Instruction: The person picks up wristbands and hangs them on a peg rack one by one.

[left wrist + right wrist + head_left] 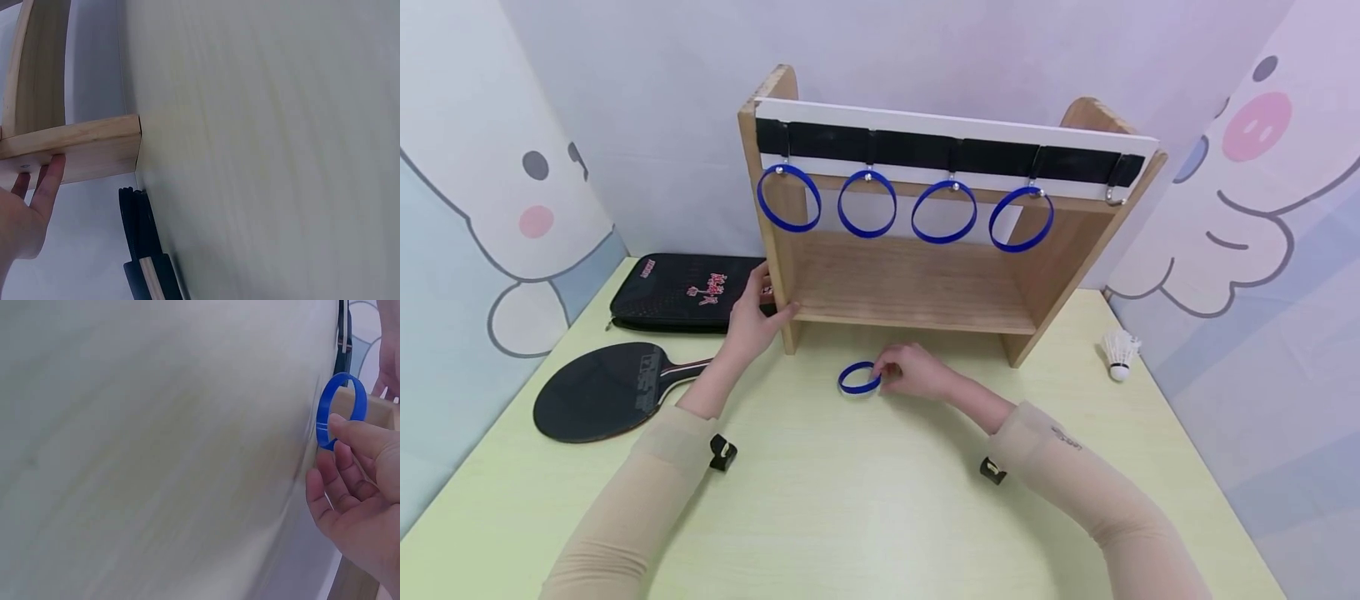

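Note:
A wooden rack stands on the table, with several blue rings hanging from the hooks along its black strip. The hook at the far right holds no ring. My left hand holds the rack's left side panel, thumb at the front edge and fingers against the outer face. In front of the rack, my right hand pinches another blue ring between thumb and fingers. That ring is close over the tabletop in the head view.
Left of the rack lie a black zipped case and a table tennis bat, its handle partly behind my left forearm. A shuttlecock rests near the table's right edge. Printed walls enclose the back and sides.

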Motion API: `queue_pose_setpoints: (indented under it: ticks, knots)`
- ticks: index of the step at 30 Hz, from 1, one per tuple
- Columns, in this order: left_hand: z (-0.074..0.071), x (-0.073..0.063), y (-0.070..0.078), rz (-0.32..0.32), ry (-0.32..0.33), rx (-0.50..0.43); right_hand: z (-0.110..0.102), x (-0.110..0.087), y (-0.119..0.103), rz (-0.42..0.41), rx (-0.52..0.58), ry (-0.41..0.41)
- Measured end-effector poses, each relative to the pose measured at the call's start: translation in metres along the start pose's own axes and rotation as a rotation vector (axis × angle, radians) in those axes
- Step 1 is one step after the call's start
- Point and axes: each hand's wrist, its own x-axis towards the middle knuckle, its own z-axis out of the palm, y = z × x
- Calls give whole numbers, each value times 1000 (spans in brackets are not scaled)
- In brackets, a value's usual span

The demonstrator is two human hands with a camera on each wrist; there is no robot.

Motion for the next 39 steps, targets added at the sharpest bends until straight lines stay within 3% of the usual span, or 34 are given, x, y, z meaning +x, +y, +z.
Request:
queue_pose_setpoints:
  ticks: [19, 32, 39]
  knots:
    - [0, 0, 0, 1, -5, -3, -24, -26, -13, -93, 95, 103]
    - [0, 0, 0, -10, -7, -12, -67, -54, -39, -13, 80, 190]
    - [0, 0, 0, -14, -8, -10, -92, -67, -52, -59, 57, 266]
